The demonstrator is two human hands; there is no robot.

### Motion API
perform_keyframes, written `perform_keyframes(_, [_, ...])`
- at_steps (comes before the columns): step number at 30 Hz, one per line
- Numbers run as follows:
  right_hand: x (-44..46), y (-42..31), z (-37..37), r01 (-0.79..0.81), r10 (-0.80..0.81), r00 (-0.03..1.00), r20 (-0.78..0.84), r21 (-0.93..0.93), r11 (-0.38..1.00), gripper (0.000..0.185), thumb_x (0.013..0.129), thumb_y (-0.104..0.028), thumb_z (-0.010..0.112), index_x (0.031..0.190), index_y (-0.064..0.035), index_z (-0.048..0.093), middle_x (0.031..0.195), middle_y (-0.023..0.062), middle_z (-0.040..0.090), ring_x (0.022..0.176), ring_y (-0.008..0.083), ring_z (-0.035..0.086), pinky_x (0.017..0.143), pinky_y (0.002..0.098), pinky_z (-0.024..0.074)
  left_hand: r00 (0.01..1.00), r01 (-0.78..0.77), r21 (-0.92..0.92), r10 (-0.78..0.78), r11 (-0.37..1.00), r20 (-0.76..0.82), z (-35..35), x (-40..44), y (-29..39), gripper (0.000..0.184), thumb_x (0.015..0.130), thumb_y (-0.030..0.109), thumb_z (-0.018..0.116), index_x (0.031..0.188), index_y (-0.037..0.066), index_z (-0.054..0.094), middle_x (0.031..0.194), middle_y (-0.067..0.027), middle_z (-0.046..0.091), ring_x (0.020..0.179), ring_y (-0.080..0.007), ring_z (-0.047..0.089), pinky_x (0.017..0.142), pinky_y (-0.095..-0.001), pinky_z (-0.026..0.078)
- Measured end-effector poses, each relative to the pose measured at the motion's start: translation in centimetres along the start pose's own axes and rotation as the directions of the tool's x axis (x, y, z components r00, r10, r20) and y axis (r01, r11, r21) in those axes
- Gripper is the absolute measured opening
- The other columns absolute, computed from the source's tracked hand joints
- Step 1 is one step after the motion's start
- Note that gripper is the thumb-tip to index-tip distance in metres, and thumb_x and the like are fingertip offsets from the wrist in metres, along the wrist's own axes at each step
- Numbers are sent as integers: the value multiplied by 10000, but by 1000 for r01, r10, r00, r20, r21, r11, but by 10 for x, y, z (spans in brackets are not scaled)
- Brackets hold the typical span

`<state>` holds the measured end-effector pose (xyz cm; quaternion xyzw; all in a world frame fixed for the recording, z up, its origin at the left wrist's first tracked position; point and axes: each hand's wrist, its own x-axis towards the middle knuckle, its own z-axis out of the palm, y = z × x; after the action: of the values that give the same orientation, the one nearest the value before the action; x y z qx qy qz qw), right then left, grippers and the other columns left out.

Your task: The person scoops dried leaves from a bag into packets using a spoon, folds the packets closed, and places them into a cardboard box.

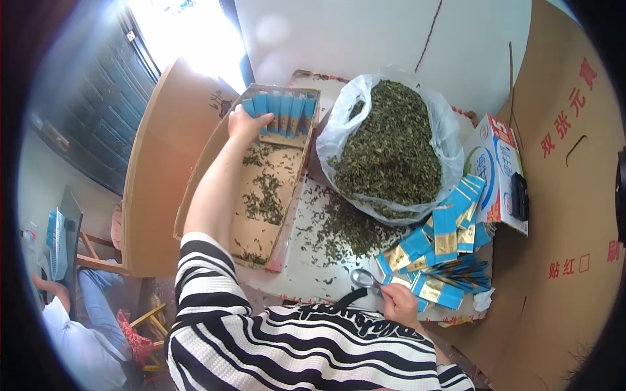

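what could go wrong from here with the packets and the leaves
The open plastic bag is heaped with dried leaves; a bump might spill more onto the already littered table.
The right hand holds a spoon close to the loose pile of blue-and-gold packets, so a careless sweep could scatter some.
The left hand is at the upright packets in the cardboard box and might topple them.

Blue packets stand in a row inside a cardboard box; a shiny spoon points left.
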<state>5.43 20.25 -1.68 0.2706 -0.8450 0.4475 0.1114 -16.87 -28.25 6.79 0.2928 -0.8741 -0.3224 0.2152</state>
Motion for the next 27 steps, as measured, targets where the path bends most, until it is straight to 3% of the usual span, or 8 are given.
perform_keyframes(3, [-1,2,4,-17,18,1000,4,-20,1000,128,745,53,687,858,-7,678,800,155,667,724,290,665,657,331,533,984,173,77,-176,982,41,15,16,-4,777,650,404,846,1202,-27,508,1176,-209,554,1058,-314,609,914,-384,515])
perform_keyframes(9, [-4,0,11,-84,84,996,-2,-23,996,145,732,46,690,862,-17,682,811,138,666,725,292,658,643,352,527,967,254,252,-252,934,-44,26,23,1,695,684,476,808,1155,44,536,1159,-173,613,1076,-331,612,891,-428,518])
perform_keyframes(15, [-2,-9,13,-218,218,976,12,11,976,130,745,58,682,862,3,682,819,150,668,733,293,659,665,345,526,972,225,191,-206,955,-115,46,39,-12,722,670,446,824,1174,49,493,1211,-195,566,1110,-336,583,905,-422,509])
perform_keyframes(19, [-2,-9,13,-194,194,981,1,-12,981,130,746,62,678,863,7,681,821,151,667,738,290,659,665,341,525,977,213,186,-204,959,-67,53,47,-17,722,659,389,828,1187,42,477,1236,-204,540,1129,-345,564,917,-409,503])
perform_keyframes(21, [-3,-11,14,-216,216,976,1,-9,976,129,747,58,679,865,7,681,825,150,668,743,286,660,667,342,525,971,236,82,-238,968,19,56,56,-23,677,663,321,809,1176,27,481,1205,-206,568,1107,-366,577,924,-402,501])
perform_keyframes(24, [-5,-9,14,-227,227,974,15,-1,974,129,749,54,681,868,5,682,829,149,670,745,285,661,670,342,525,988,145,167,-152,975,29,53,59,-28,621,686,264,777,1170,11,481,1158,-212,600,1074,-382,596,926,-408,501])
perform_keyframes(27, [-5,-9,15,-227,227,974,12,4,974,127,750,50,683,869,3,682,834,148,673,752,284,663,678,340,527,977,211,190,-212,959,-16,47,52,-20,554,736,231,758,1158,1,484,1118,-218,622,1052,-389,609,912,-425,504])
